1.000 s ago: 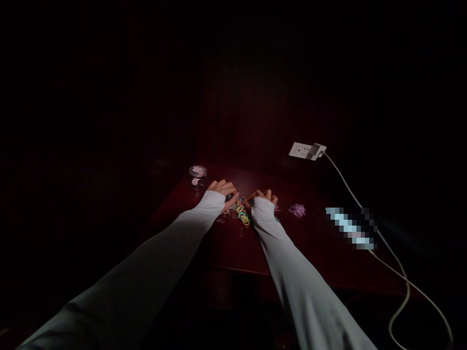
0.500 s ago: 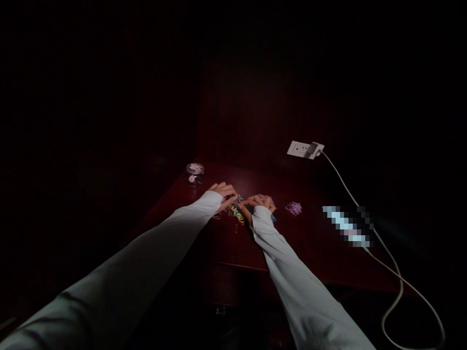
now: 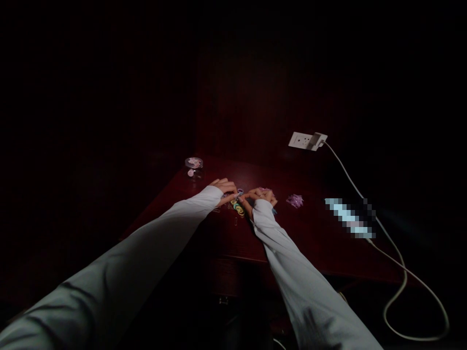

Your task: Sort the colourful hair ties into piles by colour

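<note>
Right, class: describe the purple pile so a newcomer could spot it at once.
On the dark red table, find the right hand. The purple pile lies apart to its right. Unlike the multicoloured heap on that hand's other side, it looks purple throughout.

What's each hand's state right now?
Left hand: fingers bent at the colorful pile, grip unclear.
Right hand: fingers bent, anything held too small to tell.

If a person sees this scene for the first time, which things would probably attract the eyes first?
Most likely the pale sleeves, reaching from the bottom of the picture to mid-table, where the left hand and right hand are close together at a heap of small colourful loops. Next, perhaps, the blue-white pixelated patch on the right, and the white wall socket up and left of it, with a charger plugged in.
</note>
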Demonstrator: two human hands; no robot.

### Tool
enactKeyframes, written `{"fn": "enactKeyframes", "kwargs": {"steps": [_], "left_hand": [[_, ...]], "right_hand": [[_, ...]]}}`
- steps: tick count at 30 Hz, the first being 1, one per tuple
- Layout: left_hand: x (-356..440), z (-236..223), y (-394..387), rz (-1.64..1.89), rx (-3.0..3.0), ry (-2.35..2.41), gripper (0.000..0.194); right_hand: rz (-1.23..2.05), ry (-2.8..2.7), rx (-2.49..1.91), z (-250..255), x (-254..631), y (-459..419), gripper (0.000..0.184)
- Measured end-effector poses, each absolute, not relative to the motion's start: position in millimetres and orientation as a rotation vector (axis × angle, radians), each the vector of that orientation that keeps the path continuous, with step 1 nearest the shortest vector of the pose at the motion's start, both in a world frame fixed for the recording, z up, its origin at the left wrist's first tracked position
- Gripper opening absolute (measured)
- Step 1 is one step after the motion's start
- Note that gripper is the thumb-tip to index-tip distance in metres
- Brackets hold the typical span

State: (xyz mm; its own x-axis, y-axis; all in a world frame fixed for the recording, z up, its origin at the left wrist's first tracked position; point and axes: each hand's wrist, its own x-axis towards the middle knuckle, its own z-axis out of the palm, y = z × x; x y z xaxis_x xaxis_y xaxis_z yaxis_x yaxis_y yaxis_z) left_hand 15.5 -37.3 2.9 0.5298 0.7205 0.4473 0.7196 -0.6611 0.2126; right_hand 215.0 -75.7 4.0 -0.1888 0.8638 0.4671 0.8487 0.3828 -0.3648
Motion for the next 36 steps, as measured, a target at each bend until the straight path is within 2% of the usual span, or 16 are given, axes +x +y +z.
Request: {"fn": "enactKeyframes", "kwargs": {"steps": [9, 17, 36], "left_hand": [[15.0, 3.4, -37.2, 0.856, 2.747, 1.322, 0.025], [15.5, 3.4, -36.6, 0.83, 2.71, 1.368, 0.024], [15.0, 1.2, -36.8, 0.866, 2.704, 1.266, 0.03]], "right_hand": [[-0.083, -1.937, -1.543, 2.7, 212.9, -75.4, 0.037], [-0.112, -1.986, -1.53, 2.0, 213.2, -75.1, 0.047], [-0.138, -1.972, -1.484, -0.4, 214.9, -73.4, 0.043]]}}
